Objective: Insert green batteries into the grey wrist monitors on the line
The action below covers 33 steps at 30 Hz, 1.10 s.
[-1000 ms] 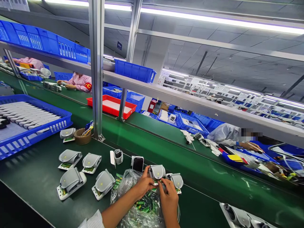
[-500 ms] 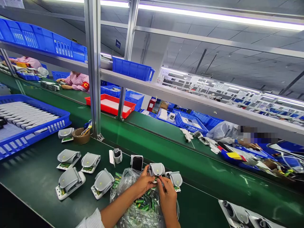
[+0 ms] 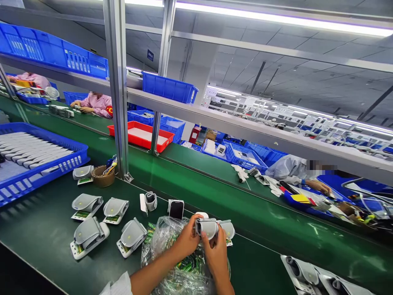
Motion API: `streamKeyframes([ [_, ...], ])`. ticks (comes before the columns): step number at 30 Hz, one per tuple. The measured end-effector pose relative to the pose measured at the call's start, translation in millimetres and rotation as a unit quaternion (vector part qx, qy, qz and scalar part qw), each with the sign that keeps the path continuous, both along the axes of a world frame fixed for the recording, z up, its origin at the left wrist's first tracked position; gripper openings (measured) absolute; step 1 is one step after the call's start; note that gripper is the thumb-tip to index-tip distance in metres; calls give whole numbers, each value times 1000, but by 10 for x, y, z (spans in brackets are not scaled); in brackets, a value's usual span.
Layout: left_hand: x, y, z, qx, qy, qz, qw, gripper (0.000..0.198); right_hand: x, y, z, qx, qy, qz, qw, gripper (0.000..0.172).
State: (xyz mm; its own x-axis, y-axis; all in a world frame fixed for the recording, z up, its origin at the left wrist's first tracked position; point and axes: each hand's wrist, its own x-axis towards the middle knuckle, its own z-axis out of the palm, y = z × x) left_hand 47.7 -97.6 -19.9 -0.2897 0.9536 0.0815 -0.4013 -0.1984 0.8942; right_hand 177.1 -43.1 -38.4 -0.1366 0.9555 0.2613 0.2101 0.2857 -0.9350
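Note:
Between my two hands is a wrist blood pressure monitor (image 3: 209,228) with a rolled grey cuff. My left hand (image 3: 188,238) grips its left side, and my right hand (image 3: 216,246) grips the right side with thumb and fingers. Below them lies a clear plastic bag (image 3: 172,262) full of green batteries (image 3: 187,265). Another monitor (image 3: 227,229) sits just behind my right hand. One with a dark screen (image 3: 176,209) stands behind the bag. Several more, such as this monitor (image 3: 132,237), lie to the left with batteries showing in their bases.
A blue tray (image 3: 69,164) of white parts is at far left, near a tape roll (image 3: 103,177) holding tools. A metal post (image 3: 116,90) rises from the bench. More monitors (image 3: 310,273) lie at lower right. Co-workers (image 3: 287,170) sit across the green belt (image 3: 190,186).
The monitor in my hands has turned, so its rolled cuff now faces me and its battery side no longer shows. My fingers have shifted to hold it from both sides.

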Motion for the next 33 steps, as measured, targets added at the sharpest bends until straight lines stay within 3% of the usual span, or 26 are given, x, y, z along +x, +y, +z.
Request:
streamKeyframes([
  [6, 4, -69, 12, -10, -18, -14, 1000, 98, 18, -32, 25, -26, 19, 38, 999, 104],
  [9, 2, -88, 36, -17, 0, -24, 1000, 101, 49, -19, 52, -16, 23, 13, 1000, 100],
  [11, 5, -102, 53, -24, 29, -41, 998, 102, 100, 34, 88, -36, 97, -25, 994, 86],
  [13, 9, -106, 59, -26, 69, -63, 995, 89, 204, 130, 151, -81, 224, -65, 969, 62],
  [15, 7, -94, 57, -32, 101, -72, 992, 61, 362, 248, 235, -150, 358, -68, 919, 46],
  [18, -16, -53, 60, -43, 117, -69, 990, 35, 629, 414, 339, -220, 497, -18, 839, 46],
  [21, -48, -8, 44, -43, 134, -69, 988, 33, 818, 554, 333, -210, 550, -14, 808, 47],
  [23, -59, 19, 0, -48, 144, -60, 987, 39, 877, 646, 274, -187, 550, -24, 813, 48],
  [25, -58, 59, -49, -54, 156, -36, 986, 46, 892, 742, 209, -153, 521, -54, 838, 51],
  [28, 14, 202, 1, -58, 214, -51, 974, 49, 867, 893, 160, -108, 476, -154, 859, 56],
  [30, 196, 361, 185, -41, 279, -106, 954, 45, 841, 983, 154, -80, 454, -230, 857, 55],
  [33, 776, 632, 584, 21, 356, -188, 915, 32, 819, 1046, 128, -21, 388, -314, 866, 69],
])
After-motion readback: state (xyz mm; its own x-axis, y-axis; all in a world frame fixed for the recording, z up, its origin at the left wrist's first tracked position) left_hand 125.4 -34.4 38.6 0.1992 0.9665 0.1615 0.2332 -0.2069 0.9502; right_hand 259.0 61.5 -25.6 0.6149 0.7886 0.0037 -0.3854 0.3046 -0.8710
